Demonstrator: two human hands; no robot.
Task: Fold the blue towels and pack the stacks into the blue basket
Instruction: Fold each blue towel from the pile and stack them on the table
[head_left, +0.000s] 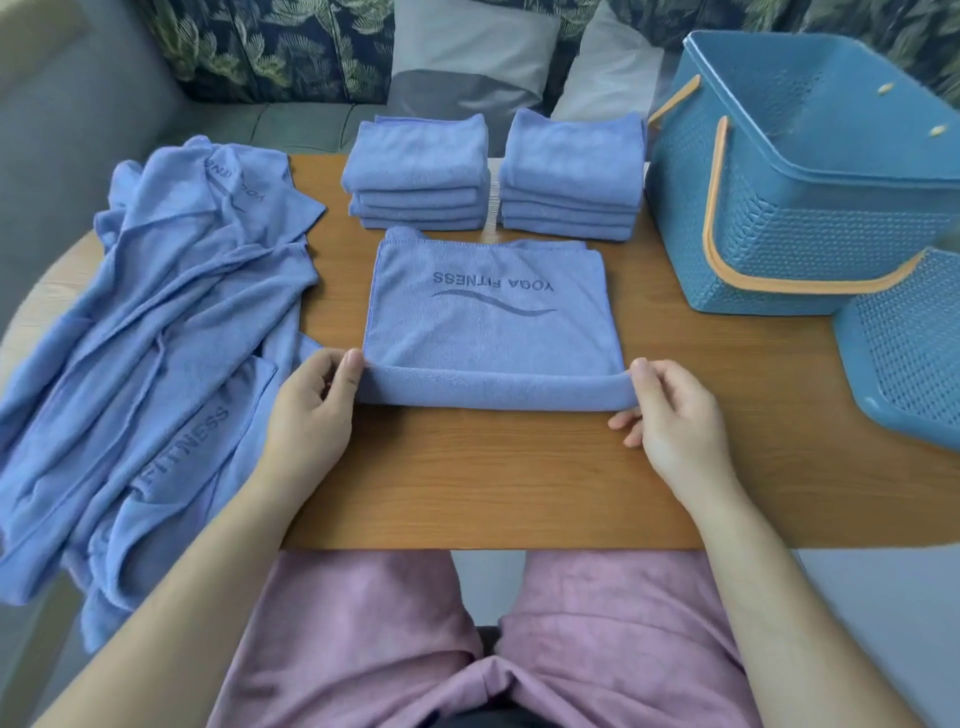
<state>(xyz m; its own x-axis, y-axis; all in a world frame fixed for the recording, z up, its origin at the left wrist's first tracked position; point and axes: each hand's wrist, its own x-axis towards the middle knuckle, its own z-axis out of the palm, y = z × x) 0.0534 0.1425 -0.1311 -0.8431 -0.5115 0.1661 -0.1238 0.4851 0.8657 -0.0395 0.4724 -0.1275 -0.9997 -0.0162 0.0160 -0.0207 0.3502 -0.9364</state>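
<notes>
The half-folded towel (488, 317) lies flat at the centre of the frame on the wooden table (493, 478), with its printed logo facing up. Your left hand (317, 395) pinches the left end of its near fold, thumb on top, and your right hand (670, 410) pinches the right end the same way. The cloth looks light, soft and floppy. It will likely sag between your hands and cling a little to itself, so hold both corners of the fold and keep that edge taut as you carry it over. Two folded stacks (418, 171) (571, 176) sit side by side just above it. An unfolded pile (171, 332) sprawls at the left of the frame. The blue basket (779, 234) stands at the upper right, just beside the stacks. When packing, grip each stack from both sides, because loose layers may slide.
</notes>
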